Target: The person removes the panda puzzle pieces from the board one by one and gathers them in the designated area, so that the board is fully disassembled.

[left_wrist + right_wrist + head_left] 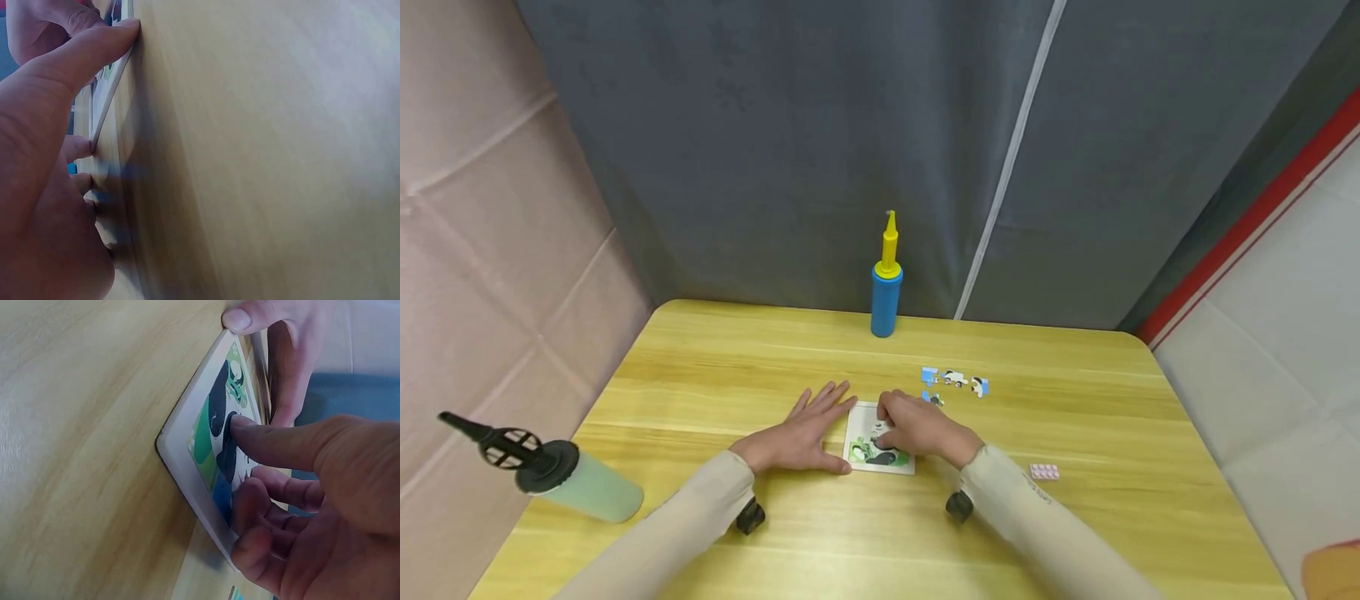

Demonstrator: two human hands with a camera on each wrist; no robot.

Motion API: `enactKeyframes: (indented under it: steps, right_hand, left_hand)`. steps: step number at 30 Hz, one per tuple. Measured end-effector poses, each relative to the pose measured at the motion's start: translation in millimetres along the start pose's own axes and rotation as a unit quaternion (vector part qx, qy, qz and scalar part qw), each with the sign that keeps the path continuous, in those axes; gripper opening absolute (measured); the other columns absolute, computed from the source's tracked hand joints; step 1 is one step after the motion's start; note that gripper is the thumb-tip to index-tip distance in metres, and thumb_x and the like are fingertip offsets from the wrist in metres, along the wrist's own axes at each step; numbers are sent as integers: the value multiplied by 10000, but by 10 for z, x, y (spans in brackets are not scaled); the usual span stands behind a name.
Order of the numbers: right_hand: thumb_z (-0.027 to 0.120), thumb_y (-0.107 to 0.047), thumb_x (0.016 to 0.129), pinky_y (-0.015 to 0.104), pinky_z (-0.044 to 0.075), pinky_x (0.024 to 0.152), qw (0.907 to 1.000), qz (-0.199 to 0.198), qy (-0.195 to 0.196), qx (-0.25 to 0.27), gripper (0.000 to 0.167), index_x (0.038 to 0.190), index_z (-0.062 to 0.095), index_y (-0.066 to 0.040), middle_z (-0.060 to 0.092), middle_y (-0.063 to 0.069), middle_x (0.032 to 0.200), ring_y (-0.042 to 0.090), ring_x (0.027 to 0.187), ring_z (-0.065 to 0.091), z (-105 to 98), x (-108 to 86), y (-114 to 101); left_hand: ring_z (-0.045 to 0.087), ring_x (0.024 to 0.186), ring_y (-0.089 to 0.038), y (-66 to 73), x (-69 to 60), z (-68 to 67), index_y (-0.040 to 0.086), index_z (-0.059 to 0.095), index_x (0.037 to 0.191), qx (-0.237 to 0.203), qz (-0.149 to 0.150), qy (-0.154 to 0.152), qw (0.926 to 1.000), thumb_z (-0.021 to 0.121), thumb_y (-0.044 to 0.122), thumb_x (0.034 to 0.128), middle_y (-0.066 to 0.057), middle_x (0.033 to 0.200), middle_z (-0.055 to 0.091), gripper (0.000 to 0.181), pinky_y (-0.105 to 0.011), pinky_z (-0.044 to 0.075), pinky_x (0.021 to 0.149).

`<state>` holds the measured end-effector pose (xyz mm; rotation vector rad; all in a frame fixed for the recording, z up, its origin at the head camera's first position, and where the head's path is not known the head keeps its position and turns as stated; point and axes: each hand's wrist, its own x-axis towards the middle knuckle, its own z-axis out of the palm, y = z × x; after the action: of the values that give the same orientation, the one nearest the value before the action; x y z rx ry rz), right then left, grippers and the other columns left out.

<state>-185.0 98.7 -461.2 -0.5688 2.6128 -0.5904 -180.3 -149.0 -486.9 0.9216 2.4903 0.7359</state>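
A small square puzzle board [857,427] with a pale rim lies on the table, showing a panda on green. My left hand [808,429] spreads flat at its left side. Its thumb touches the near-left corner and a fingertip touches the left edge. Over the board, my right hand [921,427] has its thumb on a puzzle piece [228,453] with black and white print, the other fingers bent at its far side. The right hand hides part of the picture. Loose puzzle pieces [955,378] lie beyond the board to the right.
A blue and yellow hand pump [885,300] stands at the table's back edge. To the left is a pale green bottle-shaped pump [595,487] with a black top. A pink toy brick [1044,472] lies right of the right forearm. A grey curtain [812,167] hangs behind.
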Motion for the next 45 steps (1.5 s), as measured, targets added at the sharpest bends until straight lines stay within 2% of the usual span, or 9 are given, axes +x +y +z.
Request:
enactKeyframes:
  steps: [5,10,18,25,32,38,45]
  right_hand:
    - [826,-267,948,279,390,668,10000,-31,56,-73,277,1055,605,-139,543,10,917,181,782,507,-2,-16,-14]
    - [829,-257,946,269,394,659,9998,-7,156,76,298,1062,580,-141,540,11,931,181,773,512,9,-45,-24]
    - [835,-195,936,230,403,632,9957,-51,346,855,343,1108,543,-143,573,1,903,142,752,530,74,-73,46]
    - [722,-106,1011,231,471,680,9869,-259,415,1537,182,1119,576,-106,641,29,967,143,798,571,81,-62,117]
    - [689,-110,1035,252,494,734,9806,-410,779,1752,141,1127,586,-81,671,56,1014,152,879,598,-96,-128,194]
    - [687,-94,1033,256,476,713,9795,-120,1048,1714,135,1109,576,-79,660,78,1013,172,867,587,-327,-236,354]
    - [692,-63,1019,247,451,666,9811,110,1150,1553,146,1100,572,-46,636,107,1006,187,840,554,-522,-367,585]
  left_hand:
    - [2,1689,-424,-16,3,6,54,254,1695,18,-7,-2,10000,806,509,895,-174,1815,34,1072,-694,-34,1340]
    - [0,1690,-419,-32,5,12,58,253,1696,17,-1,12,10000,802,519,898,-170,1816,34,1073,-694,-40,1339]
    - [5,1690,-417,-36,-3,18,58,256,1695,74,-28,8,10000,798,540,895,-172,1815,36,1079,-688,-38,1342]
    - [-5,1691,-413,-49,5,25,71,244,1701,77,-41,8,10000,794,549,891,-160,1817,23,1089,-676,-52,1345]
    - [5,1691,-414,-42,9,35,69,258,1696,79,-46,62,9999,810,550,870,-158,1818,30,1104,-678,-35,1347]
    - [2,1688,-427,-36,-1,38,59,249,1696,66,-29,32,10000,814,531,872,-169,1815,21,1105,-685,-40,1344]
    - [-3,1685,-435,-23,-7,28,50,244,1695,46,-3,24,10000,815,524,878,-177,1813,18,1104,-687,-47,1342]
